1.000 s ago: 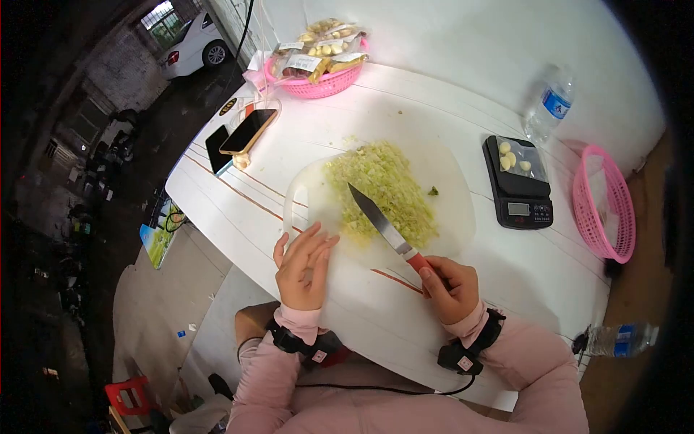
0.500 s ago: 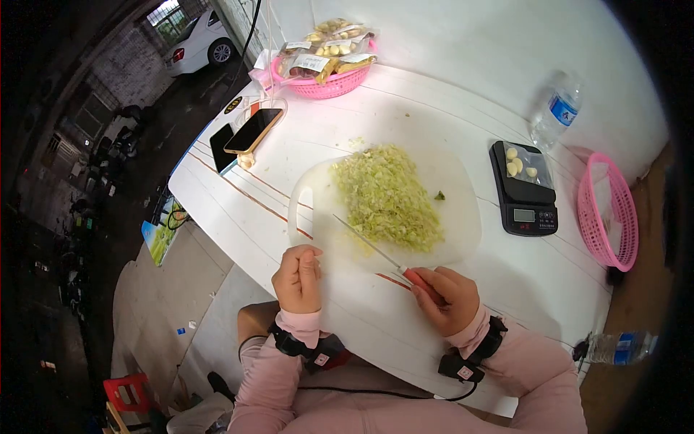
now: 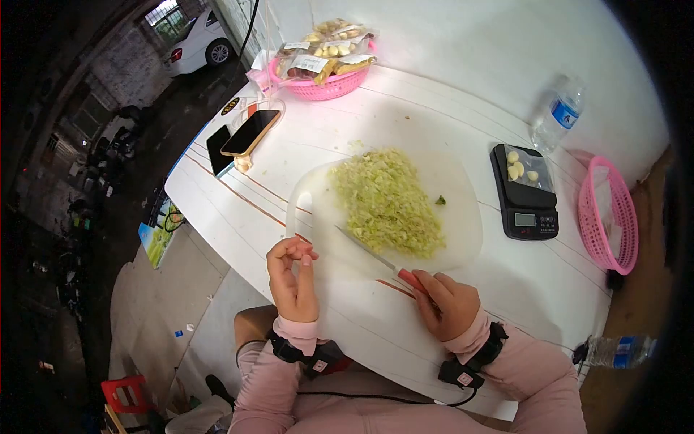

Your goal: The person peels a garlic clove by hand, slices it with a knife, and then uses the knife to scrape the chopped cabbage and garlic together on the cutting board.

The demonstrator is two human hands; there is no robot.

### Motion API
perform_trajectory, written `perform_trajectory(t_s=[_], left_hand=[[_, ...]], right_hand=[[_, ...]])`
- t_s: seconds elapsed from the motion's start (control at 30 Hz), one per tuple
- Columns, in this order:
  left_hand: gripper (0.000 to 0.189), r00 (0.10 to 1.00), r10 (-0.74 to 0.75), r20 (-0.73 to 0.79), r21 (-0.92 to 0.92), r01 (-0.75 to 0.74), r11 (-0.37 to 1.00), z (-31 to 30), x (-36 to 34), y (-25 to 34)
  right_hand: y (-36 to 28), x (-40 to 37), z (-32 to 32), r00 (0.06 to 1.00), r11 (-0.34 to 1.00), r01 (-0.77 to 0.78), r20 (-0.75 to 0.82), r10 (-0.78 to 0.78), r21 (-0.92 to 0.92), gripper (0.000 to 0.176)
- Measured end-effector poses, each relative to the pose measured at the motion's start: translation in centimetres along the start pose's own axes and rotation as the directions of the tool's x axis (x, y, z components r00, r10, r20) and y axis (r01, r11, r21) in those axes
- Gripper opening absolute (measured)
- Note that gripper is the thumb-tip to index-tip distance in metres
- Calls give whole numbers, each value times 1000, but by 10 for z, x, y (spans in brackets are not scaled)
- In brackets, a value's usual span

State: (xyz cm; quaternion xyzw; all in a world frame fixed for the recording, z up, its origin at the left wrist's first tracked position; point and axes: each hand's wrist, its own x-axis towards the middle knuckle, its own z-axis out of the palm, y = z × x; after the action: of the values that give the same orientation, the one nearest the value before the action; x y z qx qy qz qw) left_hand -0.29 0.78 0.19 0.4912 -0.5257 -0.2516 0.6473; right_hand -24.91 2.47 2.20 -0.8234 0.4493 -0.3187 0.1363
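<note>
Chopped pale green vegetable [image 3: 387,202] lies heaped on a white cutting board [image 3: 463,217] with a handle slot at its left. My right hand [image 3: 450,304] is wrapped round the red handle of a knife [image 3: 372,250]; the blade points up and left, over the board's near edge beside the heap. My left hand [image 3: 293,278] is at the board's lower left corner, palm turned up, fingers curled but apart, with nothing seen in it. A small dark green scrap [image 3: 440,200] lies on the board right of the heap.
A black scale [image 3: 531,225] holds a bag of peeled cloves [image 3: 522,168]. Beside it are a pink basket [image 3: 631,217] and a bottle [image 3: 561,116]. Two phones [image 3: 251,132] lie at the left, near a pink basket of packets [image 3: 329,88]. Another bottle [image 3: 623,351] is at lower right.
The fingers of my left hand have opened from a closed curl, and that hand has shifted slightly left. The knife tip has moved slightly down, with my right hand almost in place.
</note>
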Motion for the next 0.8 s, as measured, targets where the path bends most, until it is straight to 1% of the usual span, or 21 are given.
perform_trajectory(t_s=[0.03, 0.07, 0.13, 0.17, 0.23, 0.27, 0.33, 0.37, 0.43, 0.47, 0.53, 0.57, 0.63, 0.67, 0.73, 0.77, 0.8], left_hand=[[25, 1000, -3, 3, -12, 3, 1000, 0, 0, -1], [25, 1000, -5, 5, -13, 5, 1000, 0, 0, -1], [25, 1000, 2, -17, -24, -2, 1000, 0, 1, -1], [25, 1000, 3, -19, -23, -3, 1000, 0, 1, -1], [24, 1000, -20, -8, -28, 20, 999, 0, 0, 0], [24, 1000, -26, -9, -25, 26, 999, -1, -1, 1], [24, 1000, -12, 5, 9, 12, 1000, 0, 0, 1], [24, 1000, -13, 3, 9, 13, 1000, 0, 0, 1], [24, 1000, 1, -4, 25, -1, 1000, -1, 0, -1], [24, 1000, 1, -3, 26, 0, 1000, -1, 0, -1], [24, 1000, 0, 0, 72, 0, 997, -3, 0, -2], [24, 1000, -1, 1, 71, 1, 997, -3, -1, -3], [24, 1000, 9, -28, 63, -8, 998, -4, -1, -5], [24, 999, 13, -29, 63, -11, 998, -4, 0, -5], [24, 1000, -3, -9, 144, 4, 990, -6, 0, -5], [24, 1000, -3, -9, 145, 4, 989, -5, 1, -5], [25, 1000, -12, 3, 173, 11, 985, -4, 2, -5]], right_hand=[[0, 0, -1, 999, 999, -46, -8, 46, -14, 35], [1, 0, -1, 999, 999, -50, -7, 50, -15, 35], [2, 2, -1, 995, 988, 93, -42, -88, 124, 35], [2, 4, -2, 995, 988, 95, -42, -90, 125, 35], [1, 4, -4, 987, 990, 115, 101, -123, 86, 36], [0, 3, -2, 987, 990, 112, 105, -121, 91, 36], [-1, 2, 1, 1000, 1000, 22, -3, -22, -13, 33], [1, 1, 2, 1000, 1000, 22, -1, -22, -13, 33], [3, 1, 2, 999, 997, 49, -19, -48, 53, 34], [3, 2, 2, 999, 997, 49, -19, -48, 54, 34], [3, 3, 1, 988, 987, 137, 56, -142, 88, 33], [2, 2, 2, 988, 987, 136, 57, -141, 88, 33], [2, 0, 5, 999, 999, 23, -36, -24, -23, 33], [2, 1, 4, 999, 999, 26, -38, -27, -24, 33], [2, 1, 2, 1000, 1000, 14, -27, -14, 5, 33], [1, 1, 1, 1000, 1000, 14, -27, -14, 6, 33], [1, 2, 0, 999, 998, 37, -39, -36, 43, 34]])
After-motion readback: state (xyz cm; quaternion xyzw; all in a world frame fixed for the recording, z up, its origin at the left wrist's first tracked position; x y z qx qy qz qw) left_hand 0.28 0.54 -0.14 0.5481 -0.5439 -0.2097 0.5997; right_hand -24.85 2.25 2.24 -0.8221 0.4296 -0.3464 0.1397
